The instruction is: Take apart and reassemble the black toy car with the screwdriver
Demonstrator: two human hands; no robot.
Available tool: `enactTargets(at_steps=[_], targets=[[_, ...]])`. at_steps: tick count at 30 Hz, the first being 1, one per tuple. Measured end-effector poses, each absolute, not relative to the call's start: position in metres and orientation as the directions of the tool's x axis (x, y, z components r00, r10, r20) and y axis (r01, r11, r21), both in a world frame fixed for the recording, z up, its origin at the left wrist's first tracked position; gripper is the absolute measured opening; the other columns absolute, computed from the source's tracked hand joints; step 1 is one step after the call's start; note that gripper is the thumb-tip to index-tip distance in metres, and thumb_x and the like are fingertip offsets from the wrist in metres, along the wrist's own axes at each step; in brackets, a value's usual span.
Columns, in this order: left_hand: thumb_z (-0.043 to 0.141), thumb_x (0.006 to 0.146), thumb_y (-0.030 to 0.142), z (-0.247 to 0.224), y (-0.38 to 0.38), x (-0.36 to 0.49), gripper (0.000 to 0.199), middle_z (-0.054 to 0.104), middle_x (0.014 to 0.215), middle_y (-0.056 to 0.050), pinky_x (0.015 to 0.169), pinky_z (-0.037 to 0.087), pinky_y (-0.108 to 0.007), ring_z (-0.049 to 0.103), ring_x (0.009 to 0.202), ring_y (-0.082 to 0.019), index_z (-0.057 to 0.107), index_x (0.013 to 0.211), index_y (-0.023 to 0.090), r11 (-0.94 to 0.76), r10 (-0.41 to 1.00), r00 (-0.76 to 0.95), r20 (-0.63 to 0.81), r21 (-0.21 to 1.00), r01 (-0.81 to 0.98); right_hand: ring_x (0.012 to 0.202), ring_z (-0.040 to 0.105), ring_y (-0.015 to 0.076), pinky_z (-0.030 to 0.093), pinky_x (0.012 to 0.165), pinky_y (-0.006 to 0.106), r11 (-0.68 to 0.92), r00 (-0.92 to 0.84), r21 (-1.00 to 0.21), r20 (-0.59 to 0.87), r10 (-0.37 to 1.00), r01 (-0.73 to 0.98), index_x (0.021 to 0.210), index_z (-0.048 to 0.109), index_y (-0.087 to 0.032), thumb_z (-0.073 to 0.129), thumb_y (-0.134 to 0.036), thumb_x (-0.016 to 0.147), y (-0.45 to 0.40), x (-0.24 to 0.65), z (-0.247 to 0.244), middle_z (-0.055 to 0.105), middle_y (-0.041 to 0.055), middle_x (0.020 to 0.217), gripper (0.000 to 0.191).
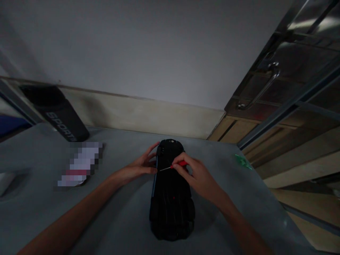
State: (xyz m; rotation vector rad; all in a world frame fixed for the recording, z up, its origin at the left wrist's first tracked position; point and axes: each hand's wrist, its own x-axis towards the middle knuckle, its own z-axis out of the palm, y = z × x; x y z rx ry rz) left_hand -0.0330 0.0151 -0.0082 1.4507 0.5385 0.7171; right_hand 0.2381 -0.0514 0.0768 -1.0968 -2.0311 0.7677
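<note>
A black toy car (172, 209) lies upside down on the grey table, its dark underside facing up and its wheels at the sides. My left hand (142, 165) grips its left side, thumb at the near edge and fingers spread further along toward the far end. In my right hand (195, 171) is a small screwdriver (183, 163) with a red handle, pinched between thumb and fingers. Its thin metal shaft points left across the underside, the tip close to my left thumb. Whether the tip touches the car, I cannot tell.
A black bottle (62, 113) marked SPORT stands at the back left by the wall. Nearer lies a pixelated flat object (82, 163), with a white item (6, 182) at the left edge. A small green piece (243, 161) lies near the table's right edge.
</note>
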Motion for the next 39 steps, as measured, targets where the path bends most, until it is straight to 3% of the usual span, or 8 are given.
enactTargets(at_steps=[6, 9, 16, 21, 26, 32, 35, 39], targets=[[0.095, 0.086, 0.035, -0.003, 0.012, -0.030, 0.121, 0.050, 0.185, -0.006, 0.118, 0.056, -0.053, 0.064, 0.154, -0.041, 0.026, 0.184, 0.053, 0.134, 0.753, 0.658, -0.021, 0.983, -0.122, 0.095, 0.078, 0.0196, 0.059, 0.087, 0.034, 0.543, -0.545, -0.635, 0.222, 0.809, 0.549, 0.113, 0.068, -0.027, 0.062, -0.027, 0.117, -0.048, 0.232, 0.103, 0.083, 0.0027, 0.109, 0.007], [0.094, 0.086, 0.034, -0.002, 0.012, -0.029, 0.117, 0.052, 0.184, -0.009, 0.122, 0.053, -0.058, 0.063, 0.155, -0.041, 0.030, 0.183, 0.053, 0.127, 0.756, 0.655, 0.002, 0.980, -0.150, 0.095, 0.077, 0.0203, 0.056, 0.087, 0.034, 0.623, -0.612, -0.479, 0.202, 0.764, 0.619, 0.113, 0.068, -0.026, 0.063, -0.026, 0.118, -0.046, 0.225, 0.117, 0.082, 0.0029, 0.107, 0.006], [0.088, 0.087, 0.029, -0.001, 0.010, -0.029, 0.107, 0.068, 0.166, 0.003, 0.128, 0.046, -0.052, 0.052, 0.165, -0.043, 0.040, 0.180, 0.050, 0.132, 0.765, 0.644, 0.021, 0.973, -0.189, 0.087, 0.075, 0.0251, 0.044, 0.075, 0.037, 0.656, -0.653, -0.125, 0.065, 0.754, 0.745, 0.117, 0.075, -0.018, 0.054, -0.029, 0.122, -0.043, 0.190, 0.151, 0.083, 0.0082, 0.098, 0.024], [0.093, 0.086, 0.031, -0.005, 0.012, -0.027, 0.117, 0.049, 0.184, -0.013, 0.136, 0.038, -0.063, 0.045, 0.168, -0.045, 0.030, 0.186, 0.036, 0.126, 0.770, 0.637, 0.037, 0.970, -0.209, 0.095, 0.076, 0.0230, 0.047, 0.078, 0.035, 0.658, -0.651, -0.138, 0.095, 0.753, 0.740, 0.125, 0.075, -0.019, 0.056, -0.019, 0.116, -0.041, 0.178, 0.152, 0.084, 0.0092, 0.110, 0.022], [0.095, 0.087, 0.029, -0.010, 0.015, -0.029, 0.121, 0.059, 0.175, -0.012, 0.137, 0.036, -0.064, 0.052, 0.163, -0.040, 0.026, 0.186, 0.041, 0.186, 0.760, 0.650, -0.018, 0.964, -0.192, 0.084, 0.077, 0.0247, 0.045, 0.073, 0.036, 0.567, -0.560, -0.044, 0.112, 0.821, 0.823, 0.125, 0.078, -0.020, 0.053, -0.026, 0.121, -0.045, 0.174, 0.145, 0.085, 0.0097, 0.098, 0.026], [0.094, 0.087, 0.030, -0.009, 0.014, -0.029, 0.120, 0.049, 0.184, -0.015, 0.134, 0.041, -0.062, 0.052, 0.164, -0.042, 0.026, 0.186, 0.035, 0.179, 0.762, 0.647, -0.015, 0.965, -0.189, 0.105, 0.075, 0.0225, 0.047, 0.087, 0.034, 0.674, -0.662, -0.197, 0.133, 0.737, 0.711, 0.139, 0.072, -0.017, 0.053, -0.019, 0.118, -0.041, 0.186, 0.147, 0.083, 0.0101, 0.120, 0.028], [0.092, 0.089, 0.027, -0.006, 0.012, -0.029, 0.121, 0.045, 0.187, -0.014, 0.138, 0.035, -0.063, 0.043, 0.170, -0.042, 0.023, 0.187, 0.035, 0.163, 0.760, 0.649, -0.008, 0.970, -0.180, 0.096, 0.074, 0.0207, 0.043, 0.083, 0.033, 0.687, -0.679, -0.186, 0.116, 0.725, 0.702, 0.138, 0.073, -0.020, 0.053, -0.023, 0.120, -0.038, 0.190, 0.146, 0.083, 0.0073, 0.110, 0.027], [0.092, 0.090, 0.026, -0.002, 0.010, -0.029, 0.125, 0.047, 0.186, -0.017, 0.138, 0.034, -0.065, 0.045, 0.169, -0.043, 0.015, 0.189, 0.034, 0.188, 0.754, 0.656, -0.015, 0.963, -0.194, 0.082, 0.070, 0.0206, 0.038, 0.076, 0.035, 0.645, -0.635, -0.129, 0.113, 0.764, 0.753, 0.125, 0.077, -0.018, 0.051, -0.030, 0.123, -0.038, 0.188, 0.142, 0.082, 0.0070, 0.096, 0.029]])
